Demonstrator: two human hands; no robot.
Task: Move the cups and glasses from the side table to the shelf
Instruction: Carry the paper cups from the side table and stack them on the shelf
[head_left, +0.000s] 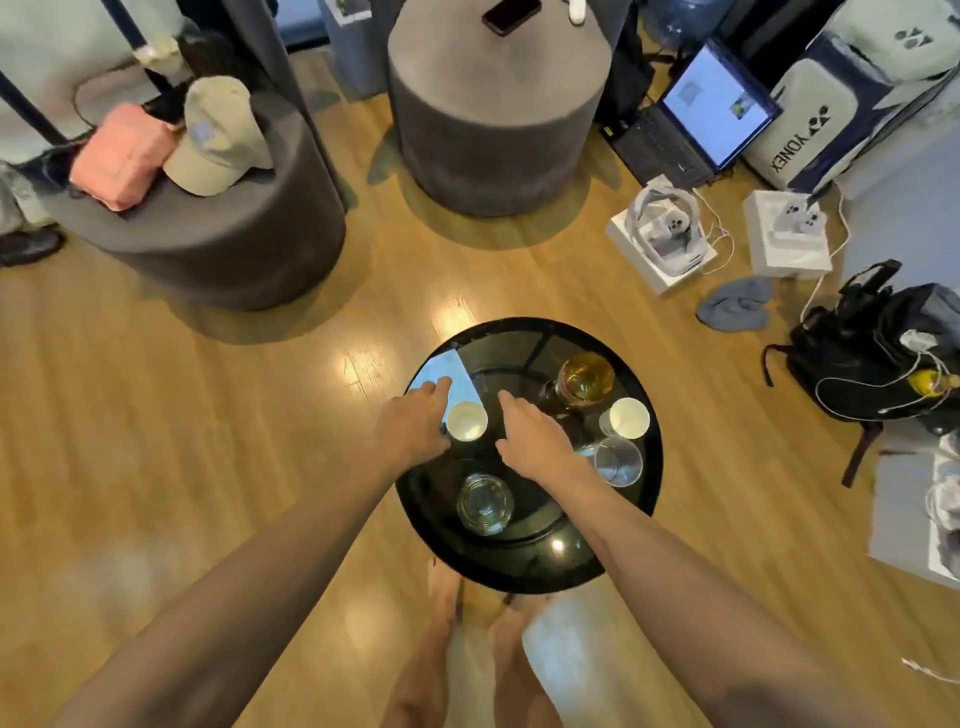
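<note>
Both hands reach in over the tabletop (524, 558): left hand (415, 423) and right hand (532, 439) spread, holding nothing, flanking the white cup (466, 421) near the left edge; next, I'd say, close round it

Wooden floor (218, 415), glossy, with light glare. Far left: a round grey pouf (208, 249) carrying a folded pink cloth (122, 156) and, touching it on the right, a beige cap (218, 137). Far centre: a taller grey pouf (493, 119) topped by a dark phone (511, 15). Far right: an open laptop (701, 111), screen lit, beside a white and navy sports bag (826, 114) marked YONEX. On the floor nearer: two white boxes, one (660, 244) bearing a white headset, the other (784, 234) bearing controllers, white cables trailing. Just near them, a crumpled blue-grey cloth (735, 304). At right edge, a black backpack (872, 353).
</note>
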